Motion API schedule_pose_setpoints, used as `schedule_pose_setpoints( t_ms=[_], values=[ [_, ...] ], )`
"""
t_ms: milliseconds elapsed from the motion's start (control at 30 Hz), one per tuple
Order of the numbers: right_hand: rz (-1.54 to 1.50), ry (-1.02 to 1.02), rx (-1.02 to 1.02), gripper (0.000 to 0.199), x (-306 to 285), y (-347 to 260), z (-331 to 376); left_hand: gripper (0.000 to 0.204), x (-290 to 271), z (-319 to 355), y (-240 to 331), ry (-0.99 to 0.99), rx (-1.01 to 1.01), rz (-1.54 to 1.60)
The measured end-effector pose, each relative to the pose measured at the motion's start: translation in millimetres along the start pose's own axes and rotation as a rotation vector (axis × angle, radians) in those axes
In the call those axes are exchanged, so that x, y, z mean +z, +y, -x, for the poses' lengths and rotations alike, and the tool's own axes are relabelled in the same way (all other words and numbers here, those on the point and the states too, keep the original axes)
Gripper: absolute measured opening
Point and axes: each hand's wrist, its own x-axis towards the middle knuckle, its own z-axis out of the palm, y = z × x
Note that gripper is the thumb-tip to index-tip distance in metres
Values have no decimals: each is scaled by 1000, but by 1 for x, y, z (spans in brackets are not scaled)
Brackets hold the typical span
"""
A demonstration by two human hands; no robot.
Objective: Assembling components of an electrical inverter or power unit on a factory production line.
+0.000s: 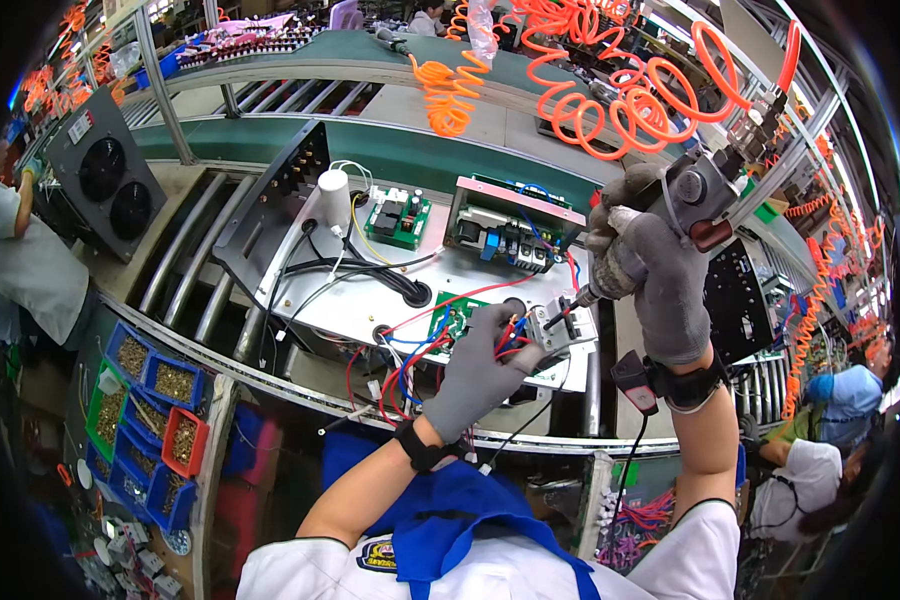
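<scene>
My right hand (pixel 665 285), in a grey glove, is wrapped round an air screwdriver (pixel 698 190). Its bit slants down to the left and meets a small grey switch block (pixel 555 328) at the right end of a silver metal chassis (pixel 355 305). Beside that block, my gloved left hand (pixel 480 370) pinches red and blue wires (pixel 515 335) close to its terminals. The fingers hide part of the wire ends. Just behind the left hand lies a green circuit board (pixel 455 318) with more wires running from it.
The chassis rests on a roller conveyor (pixel 200 270), carrying a white cylindrical capacitor (pixel 335 197), another green board (pixel 398 218) and a heatsink assembly (pixel 515 230). Orange coiled air hoses (pixel 620 90) hang above. Blue and red screw bins (pixel 183 440) sit at lower left. Co-workers stand at both sides.
</scene>
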Motion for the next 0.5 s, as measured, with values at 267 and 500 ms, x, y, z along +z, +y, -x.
schedule_pose_setpoints(
  t_ms=[267,500],
  values=[
    [-24,8,-15,16,-3,5,-2,20,-13,8,1,5,-113,45],
    [-36,-35,21,16,-4,5,-3,18,-36,-11,16,-300,-347,-10]
  ],
)
